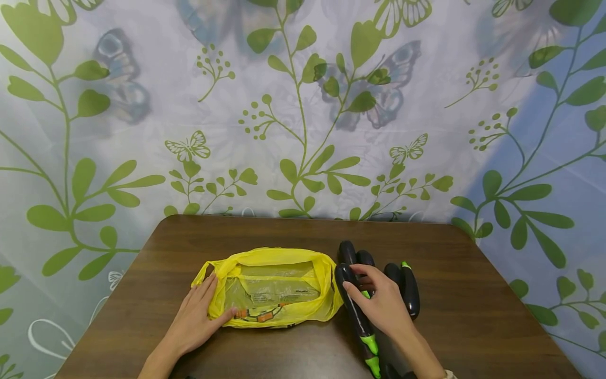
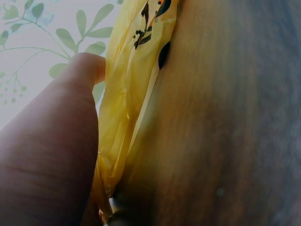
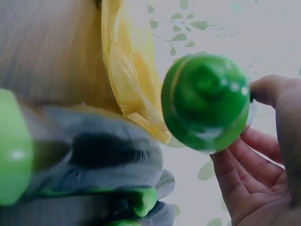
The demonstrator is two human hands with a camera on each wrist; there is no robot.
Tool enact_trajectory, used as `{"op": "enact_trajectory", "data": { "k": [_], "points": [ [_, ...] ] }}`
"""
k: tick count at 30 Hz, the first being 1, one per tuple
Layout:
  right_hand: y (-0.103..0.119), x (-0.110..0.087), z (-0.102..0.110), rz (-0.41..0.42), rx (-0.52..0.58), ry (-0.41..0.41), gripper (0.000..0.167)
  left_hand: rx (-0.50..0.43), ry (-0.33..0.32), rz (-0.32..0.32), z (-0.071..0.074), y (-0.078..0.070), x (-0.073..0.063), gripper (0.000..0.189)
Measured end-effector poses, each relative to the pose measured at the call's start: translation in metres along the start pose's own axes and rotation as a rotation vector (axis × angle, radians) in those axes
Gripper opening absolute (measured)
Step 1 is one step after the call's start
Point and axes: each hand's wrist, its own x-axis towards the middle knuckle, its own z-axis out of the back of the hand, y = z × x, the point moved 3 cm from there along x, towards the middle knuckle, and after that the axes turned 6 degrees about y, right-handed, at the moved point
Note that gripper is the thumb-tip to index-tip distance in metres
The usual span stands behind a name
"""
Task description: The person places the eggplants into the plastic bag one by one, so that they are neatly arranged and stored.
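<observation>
A yellow plastic bag [image 1: 274,258] lies with its mouth spread wide, orange and black print on its front side. My left hand [image 1: 199,321] rests on the bag's left end, fingers fairly straight and thumb at the front rim; in the left wrist view the thumb [image 2: 84,68] reaches against the yellow film [image 2: 122,99]. Beside the bag's right end, my right hand [image 1: 385,305] grips a shiny dark eggplant [image 1: 351,300] between thumb and fingers. Its green cap [image 3: 207,101] faces the right wrist camera. Another eggplant [image 1: 374,366] lies below the held one, partly covered.
More eggplants lie on the brown table [image 1: 473,316]: two behind the held one, including a dark eggplant [image 1: 347,251], and a green-tipped eggplant [image 1: 411,295] with a neighbour right of my hand. A leaf-patterned curtain [image 1: 303,105] hangs behind the table's far edge.
</observation>
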Motion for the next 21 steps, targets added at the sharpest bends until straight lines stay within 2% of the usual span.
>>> {"op": "enact_trajectory", "data": {
  "k": [11,21],
  "points": [
    [0.005,0.005,-0.007,-0.022,0.047,0.008,0.04,-0.009,0.003,0.008,0.0,0.0,0.001,0.102],
    [0.009,0.011,-0.017,-0.041,0.089,0.049,0.04,0.0,-0.005,0.0,0.0,0.0,0.0,0.101]
  ]
}}
